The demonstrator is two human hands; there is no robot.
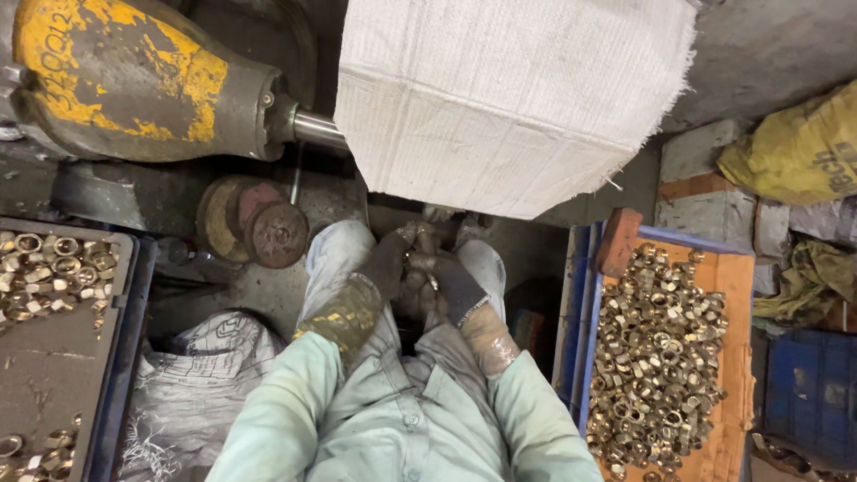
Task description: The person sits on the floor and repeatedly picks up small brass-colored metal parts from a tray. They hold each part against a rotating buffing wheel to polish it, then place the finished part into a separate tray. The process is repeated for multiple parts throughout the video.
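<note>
Pale green shirt sleeves (295, 411) fill the bottom of the view, running up to two hands in dark, grimy work gloves that meet between the person's knees. Left hand (386, 266) and right hand (451, 284) are pressed close, both sets of fingers curled together around a small brass ring-shaped fitting (420, 261) held between them, just below a dull metal spindle (427, 234) that pokes out from under the cloth; how tightly each hand grips cannot be told, since the gloves hide most of the piece. Above the hands hangs a large white woven cloth (509, 98) with frayed edges, draped over the machine. At the upper left sits a heavy grey machine housing with worn yellow paint (134, 76), its steel shaft (317, 128) running under the cloth's left edge, and a rusty round disc (277, 234) lies just below it. Along the left edge a dark grey tray (54, 357) holds brass rings in its upper and lower corners. At the right, a blue crate lined with orange board (736, 303) is heaped with brass hex nuts (656, 357), a reddish brick (619, 241) resting on its upper left corner.
</note>
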